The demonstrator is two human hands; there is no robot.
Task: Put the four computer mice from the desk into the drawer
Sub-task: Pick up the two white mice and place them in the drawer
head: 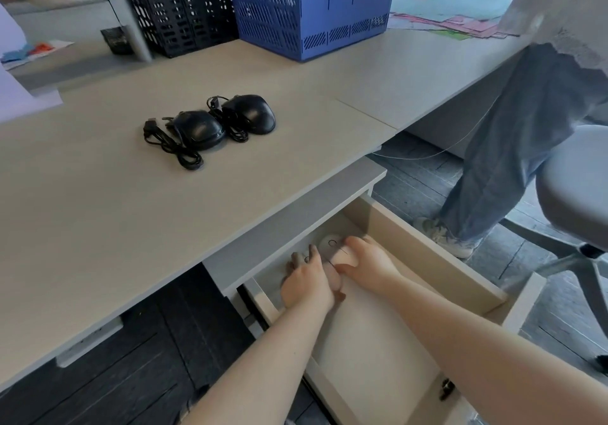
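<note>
Hands: left hand [307, 281] and right hand [368, 261] deep in the open drawer [427, 247], each curled on a pale mouse [332, 247].
Remaining: two black mice [223, 122] on the desk [98, 210], up-left of the hands.
Nearer: the left, by the look of it.
Long axes: roughly parallel, running left to right.

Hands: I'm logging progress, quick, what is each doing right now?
Left hand: in the drawer, on something hidden; grip cannot be told.
Right hand: closed on a white mouse.

My one head camera looks forward and down from close above the desk [164, 227] edge and open drawer [427, 247].
</note>
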